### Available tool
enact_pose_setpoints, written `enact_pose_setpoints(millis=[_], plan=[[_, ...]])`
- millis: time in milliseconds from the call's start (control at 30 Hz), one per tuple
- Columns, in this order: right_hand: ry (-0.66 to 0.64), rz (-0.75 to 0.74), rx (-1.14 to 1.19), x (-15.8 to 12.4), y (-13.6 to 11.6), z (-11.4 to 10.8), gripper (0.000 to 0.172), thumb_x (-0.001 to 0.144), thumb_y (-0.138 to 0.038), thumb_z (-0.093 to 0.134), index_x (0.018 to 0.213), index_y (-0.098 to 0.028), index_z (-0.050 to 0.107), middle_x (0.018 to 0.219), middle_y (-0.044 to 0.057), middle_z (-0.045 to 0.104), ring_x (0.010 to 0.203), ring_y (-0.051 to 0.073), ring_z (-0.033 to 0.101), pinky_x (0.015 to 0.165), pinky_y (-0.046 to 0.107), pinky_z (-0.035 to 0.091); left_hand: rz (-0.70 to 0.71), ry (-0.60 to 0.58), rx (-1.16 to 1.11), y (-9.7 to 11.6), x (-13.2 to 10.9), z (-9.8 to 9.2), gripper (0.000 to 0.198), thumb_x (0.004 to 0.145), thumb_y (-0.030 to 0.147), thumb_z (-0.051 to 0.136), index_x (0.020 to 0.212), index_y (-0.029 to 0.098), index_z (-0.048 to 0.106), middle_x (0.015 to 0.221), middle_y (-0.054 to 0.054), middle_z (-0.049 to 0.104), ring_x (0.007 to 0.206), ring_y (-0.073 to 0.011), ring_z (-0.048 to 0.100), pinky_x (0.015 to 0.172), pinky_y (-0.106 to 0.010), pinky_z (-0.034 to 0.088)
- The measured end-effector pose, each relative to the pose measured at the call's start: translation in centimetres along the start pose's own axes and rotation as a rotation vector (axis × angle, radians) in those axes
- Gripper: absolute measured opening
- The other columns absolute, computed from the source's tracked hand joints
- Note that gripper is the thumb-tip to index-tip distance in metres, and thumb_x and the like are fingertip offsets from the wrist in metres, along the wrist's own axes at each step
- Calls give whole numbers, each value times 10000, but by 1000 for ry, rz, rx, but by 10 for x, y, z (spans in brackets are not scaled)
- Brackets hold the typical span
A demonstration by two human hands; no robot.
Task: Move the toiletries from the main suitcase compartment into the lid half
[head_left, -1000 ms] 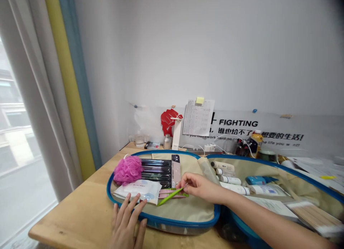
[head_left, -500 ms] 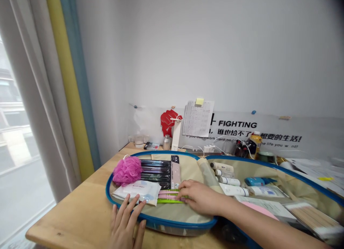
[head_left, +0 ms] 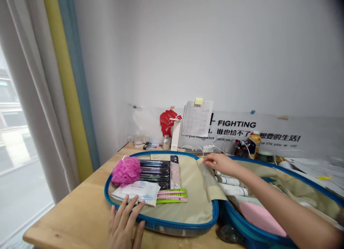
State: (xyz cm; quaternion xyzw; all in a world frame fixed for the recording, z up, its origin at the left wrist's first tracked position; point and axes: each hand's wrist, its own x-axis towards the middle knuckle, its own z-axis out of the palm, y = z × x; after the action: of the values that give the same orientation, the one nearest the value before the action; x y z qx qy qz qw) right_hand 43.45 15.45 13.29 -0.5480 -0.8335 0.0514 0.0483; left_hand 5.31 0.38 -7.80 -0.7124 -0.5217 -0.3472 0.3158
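An open blue-rimmed beige case lies on the wooden table. My left hand lies flat with fingers spread on the case's near rim, fingertips touching a white wipes packet. My right hand reaches across the far middle of the case, its fingers bent on the beige hinge flap between the two halves. Green and pink toothbrushes lie side by side next to the packet. A pink bath pouf and a dark toothbrush pack lie behind them.
The right half of the case holds white tubes and a pink flat item. Along the wall stand small bottles, a power strip, an orange-capped bottle and a pinned sheet. Papers lie at right; curtains hang left.
My right hand laid the green toothbrush down beside the pink ones, let go, and moved back and right to the hinge flap. The left hand has stayed put.
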Motion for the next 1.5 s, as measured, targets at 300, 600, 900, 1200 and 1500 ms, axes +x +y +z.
enact_pose_setpoints(millis=[300, 600, 900, 1200, 1500], plan=[[-65, 244, -343, 26, 56, 29, 366, 970, -413, 642, 1247, -175, 625, 1262, 89, 637, 1124, 225, 629, 976, 469, 546, 9, 12, 16, 0, 1, 0, 483, 926, 229, 557, 1406, 264, 595, 1414, -58, 654, 1416, -247, 486, 1292, -410, 57], [39, 228, -386, 25, 58, 36, 310, 956, -398, 663, 1169, -172, 658, 1253, 87, 647, 1165, 229, 612, 1027, 484, 512, 19, 14, 21, 0, 2, -1, 459, 929, 226, 550, 1382, 257, 613, 1408, -58, 657, 1401, -248, 495, 1293, -409, 46], [514, 390, 22, 14, 66, -17, 401, 923, -370, 532, 1254, -147, 580, 1066, 151, 691, 917, 256, 661, 736, 351, 501, 8, 24, 3, 3, 5, -5, 441, 935, 221, 548, 1370, 242, 614, 1414, -61, 647, 1455, -240, 430, 1293, -409, 60], [287, 299, 774, 10, -29, -4, 159, 938, -357, 519, 999, -217, 567, 690, -28, 572, 530, 108, 538, 517, 232, 469, 25, 42, -11, 8, 11, -8, 431, 926, 189, 545, 1352, 196, 611, 1400, -85, 643, 1566, -215, 220, 1301, -413, 23], [-136, 292, 1126, 30, -113, 57, 254, 1009, -369, 589, 1138, -151, 611, 863, -6, 653, 684, 100, 624, 658, 266, 570, 21, 46, -23, 9, 14, -12, 431, 923, 177, 544, 1346, 211, 615, 1424, -69, 622, 1581, -203, 180, 1302, -411, 20]])
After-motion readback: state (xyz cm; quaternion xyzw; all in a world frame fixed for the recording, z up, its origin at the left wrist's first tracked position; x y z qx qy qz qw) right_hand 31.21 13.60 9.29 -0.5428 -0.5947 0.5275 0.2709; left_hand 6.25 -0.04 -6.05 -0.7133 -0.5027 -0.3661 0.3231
